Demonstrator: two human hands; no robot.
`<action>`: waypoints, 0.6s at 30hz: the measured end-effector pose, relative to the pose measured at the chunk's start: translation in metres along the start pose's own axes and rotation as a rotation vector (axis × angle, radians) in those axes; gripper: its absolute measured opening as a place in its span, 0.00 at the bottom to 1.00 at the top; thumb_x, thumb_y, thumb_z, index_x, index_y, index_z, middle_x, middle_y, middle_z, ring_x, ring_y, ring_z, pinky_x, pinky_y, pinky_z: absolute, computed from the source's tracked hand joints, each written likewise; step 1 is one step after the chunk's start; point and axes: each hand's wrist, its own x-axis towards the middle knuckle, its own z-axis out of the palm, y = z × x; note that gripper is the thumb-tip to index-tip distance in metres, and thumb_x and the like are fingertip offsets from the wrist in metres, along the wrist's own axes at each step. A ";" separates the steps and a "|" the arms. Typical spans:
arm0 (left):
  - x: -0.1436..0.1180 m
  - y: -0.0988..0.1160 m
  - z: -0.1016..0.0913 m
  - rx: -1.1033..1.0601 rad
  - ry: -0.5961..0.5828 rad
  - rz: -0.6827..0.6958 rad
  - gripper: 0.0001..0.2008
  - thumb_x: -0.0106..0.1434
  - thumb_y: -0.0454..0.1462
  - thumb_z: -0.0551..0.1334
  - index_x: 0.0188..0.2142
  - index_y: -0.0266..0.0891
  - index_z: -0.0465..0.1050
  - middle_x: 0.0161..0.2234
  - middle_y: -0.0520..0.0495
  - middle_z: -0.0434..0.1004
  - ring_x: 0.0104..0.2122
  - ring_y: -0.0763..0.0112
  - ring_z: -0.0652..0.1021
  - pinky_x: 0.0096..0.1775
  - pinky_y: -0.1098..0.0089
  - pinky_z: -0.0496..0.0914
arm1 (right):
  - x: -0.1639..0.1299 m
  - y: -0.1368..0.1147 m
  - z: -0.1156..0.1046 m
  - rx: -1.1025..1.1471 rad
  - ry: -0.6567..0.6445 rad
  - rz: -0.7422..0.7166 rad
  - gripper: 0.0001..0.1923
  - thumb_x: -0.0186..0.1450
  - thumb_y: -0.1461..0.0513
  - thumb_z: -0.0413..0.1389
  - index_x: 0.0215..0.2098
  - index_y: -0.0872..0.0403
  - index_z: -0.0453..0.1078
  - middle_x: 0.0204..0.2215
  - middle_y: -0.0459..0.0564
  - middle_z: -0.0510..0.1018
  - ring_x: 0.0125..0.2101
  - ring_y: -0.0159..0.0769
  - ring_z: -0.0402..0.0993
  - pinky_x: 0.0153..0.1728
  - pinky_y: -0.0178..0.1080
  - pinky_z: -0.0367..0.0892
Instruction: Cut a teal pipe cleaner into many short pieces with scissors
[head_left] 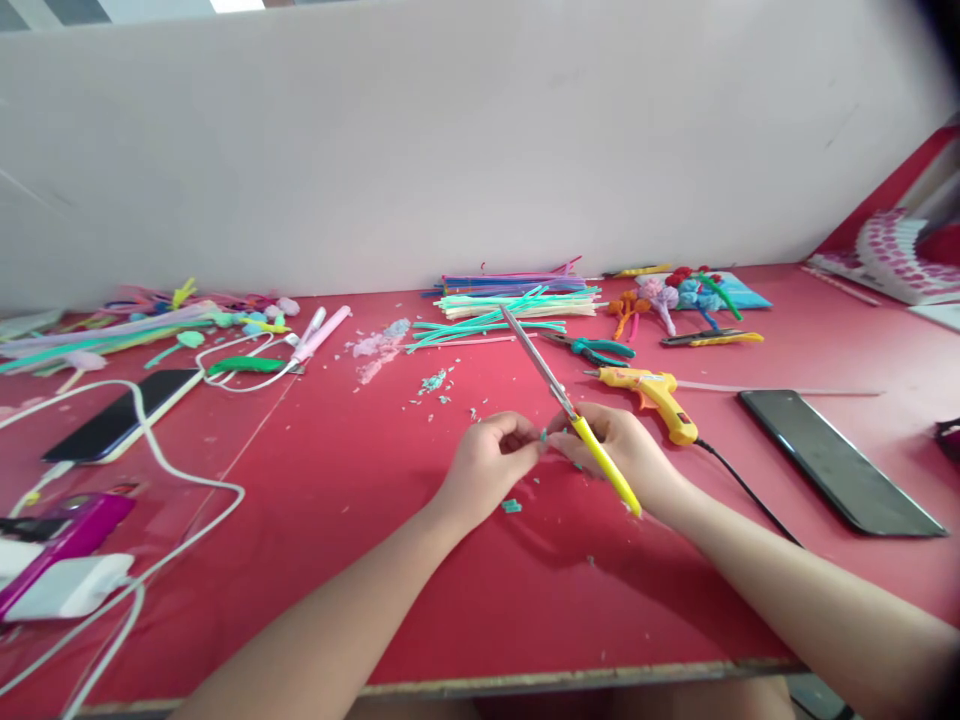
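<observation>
My right hand [626, 450] grips yellow-handled scissors [559, 398]; the closed silver blades point up and away to the left. My left hand [495, 460] is closed, its fingertips pinching a tiny teal piece [544, 435] that also touches the right hand's fingers. Both hands hover just above the red table [375, 580]. A small teal scrap [511, 506] lies below them, and teal clippings [435, 383] are scattered beyond.
A yellow glue gun [656, 392] with a black cord, teal pliers [600, 349], a pipe-cleaner bundle [514, 298] and pipe-cleaner flowers [679, 295] lie behind. A dark phone [836, 460] is right. Left: a charging phone [124, 412], white cables [187, 480], more pipe cleaners [112, 330].
</observation>
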 end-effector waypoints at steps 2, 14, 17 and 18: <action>-0.003 0.001 0.003 -0.007 -0.087 -0.007 0.06 0.53 0.38 0.58 0.25 0.37 0.68 0.21 0.52 0.65 0.23 0.75 0.66 0.26 0.74 0.61 | -0.001 -0.003 -0.001 0.063 -0.025 0.015 0.09 0.54 0.57 0.50 0.26 0.55 0.63 0.16 0.40 0.62 0.18 0.26 0.58 0.18 0.31 0.52; 0.006 -0.001 -0.006 -0.304 -0.057 -0.113 0.06 0.52 0.37 0.60 0.26 0.36 0.67 0.21 0.54 0.63 0.18 0.81 0.62 0.21 0.76 0.57 | -0.006 -0.009 -0.008 0.072 -0.090 0.009 0.11 0.55 0.58 0.51 0.19 0.54 0.56 0.11 0.38 0.58 0.14 0.24 0.54 0.15 0.30 0.49; 0.006 -0.001 -0.007 -0.305 -0.071 -0.109 0.06 0.53 0.38 0.60 0.28 0.35 0.67 0.22 0.53 0.64 0.19 0.81 0.63 0.21 0.76 0.57 | -0.005 -0.008 -0.005 -0.015 -0.064 -0.016 0.09 0.55 0.58 0.50 0.21 0.54 0.58 0.14 0.39 0.60 0.16 0.24 0.55 0.16 0.30 0.48; 0.005 -0.001 -0.007 -0.275 -0.086 -0.106 0.06 0.53 0.38 0.59 0.27 0.36 0.67 0.22 0.53 0.64 0.19 0.81 0.63 0.21 0.76 0.57 | -0.005 -0.007 -0.005 -0.025 -0.046 -0.014 0.09 0.55 0.58 0.49 0.22 0.54 0.59 0.15 0.40 0.62 0.16 0.24 0.56 0.17 0.30 0.48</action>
